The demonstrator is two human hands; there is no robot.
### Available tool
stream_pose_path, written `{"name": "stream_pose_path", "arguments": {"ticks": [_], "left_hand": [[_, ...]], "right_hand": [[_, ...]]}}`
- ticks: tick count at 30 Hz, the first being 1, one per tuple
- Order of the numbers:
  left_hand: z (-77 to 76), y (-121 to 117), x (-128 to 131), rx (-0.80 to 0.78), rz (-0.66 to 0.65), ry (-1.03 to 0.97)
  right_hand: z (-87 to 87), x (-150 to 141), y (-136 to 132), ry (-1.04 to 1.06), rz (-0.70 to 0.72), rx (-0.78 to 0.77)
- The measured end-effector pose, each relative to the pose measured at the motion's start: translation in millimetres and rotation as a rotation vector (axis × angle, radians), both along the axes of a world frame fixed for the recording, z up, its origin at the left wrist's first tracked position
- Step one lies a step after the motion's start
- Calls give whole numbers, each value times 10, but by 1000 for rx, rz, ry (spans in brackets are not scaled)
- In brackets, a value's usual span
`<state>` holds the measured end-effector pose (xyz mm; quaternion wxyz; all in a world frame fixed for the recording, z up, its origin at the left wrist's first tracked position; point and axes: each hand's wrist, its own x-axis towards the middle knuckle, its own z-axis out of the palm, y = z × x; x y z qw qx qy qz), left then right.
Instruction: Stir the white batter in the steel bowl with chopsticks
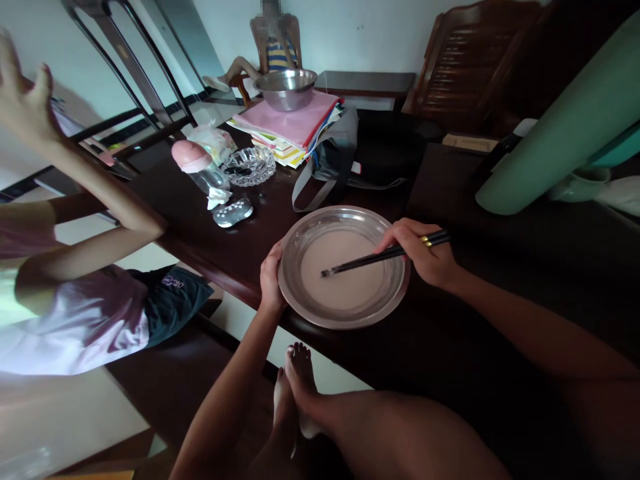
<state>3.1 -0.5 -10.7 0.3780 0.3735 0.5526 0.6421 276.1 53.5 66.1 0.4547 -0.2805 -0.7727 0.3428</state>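
A round metal plate with pale liquid batter sits near the edge of a dark wooden table. My left hand grips the plate's left rim. My right hand is closed on a pair of black chopsticks, whose tips rest in the batter near the plate's middle.
Another person in a pink shirt sits at the left, an arm raised. Further back on the table are a glass ashtray, a pink-capped bottle, a remote, a grey bag, and a steel bowl on folders. A green roll lies at the right.
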Motion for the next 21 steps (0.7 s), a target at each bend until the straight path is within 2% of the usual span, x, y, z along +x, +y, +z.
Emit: {"name": "stream_pose_path", "arguments": {"ticks": [2,6,10,12,15,17,21], "left_hand": [[-8,1,-4,-1,1,7],[-38,8,-28,5,-2,26],[-40,11,-32,9,-1,8],[-26,7,-23,6,4,6],[-1,-1,-7,11,15,19],[9,-4,-1,5,11,23],[6,0,-3,5,3,16]], "right_hand": [[2,-5,9,-23,-44,35],[4,7,4,116,-134,11],[10,6,-15,26,-24,13],[12,5,-12,-9,-32,42],[13,14,-5,101,-103,31],[11,17,-7,145,-83,2],[8,3,-8,-11,11,40]]}}
